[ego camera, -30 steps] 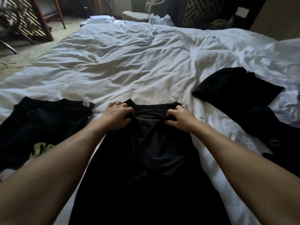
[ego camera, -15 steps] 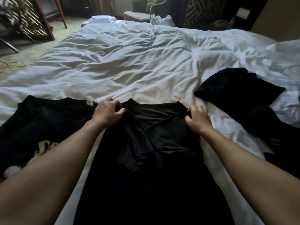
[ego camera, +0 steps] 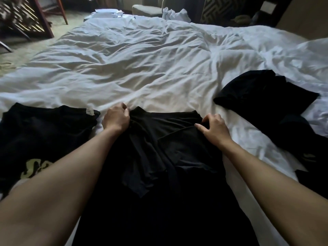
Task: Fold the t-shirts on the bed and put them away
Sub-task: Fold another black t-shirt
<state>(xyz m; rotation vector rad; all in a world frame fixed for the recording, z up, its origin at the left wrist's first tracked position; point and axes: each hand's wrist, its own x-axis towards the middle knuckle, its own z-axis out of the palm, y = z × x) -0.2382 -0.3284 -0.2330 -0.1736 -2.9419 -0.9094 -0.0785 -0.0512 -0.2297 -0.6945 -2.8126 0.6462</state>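
Head view shows my two hands set wider apart than a second ago: they were close together at the collar of the black t-shirt [ego camera: 159,157], and now each sits out at a shoulder corner. My left hand [ego camera: 116,118] grips the left corner with curled fingers, and my right hand [ego camera: 213,127] pinches the fabric at the right corner. The shirt lies lengthwise in front of me on the white duvet [ego camera: 142,68], its sleeves folded inward over the middle, though the cloth there is bunched. I judge the spreading pull was meant to square the top edge, so the next fold can go ahead once the creases are smoothed. A printed black shirt [ego camera: 40,135] lies just left, and a dark heap of clothes [ego camera: 266,103] waits to the right, unfolded.
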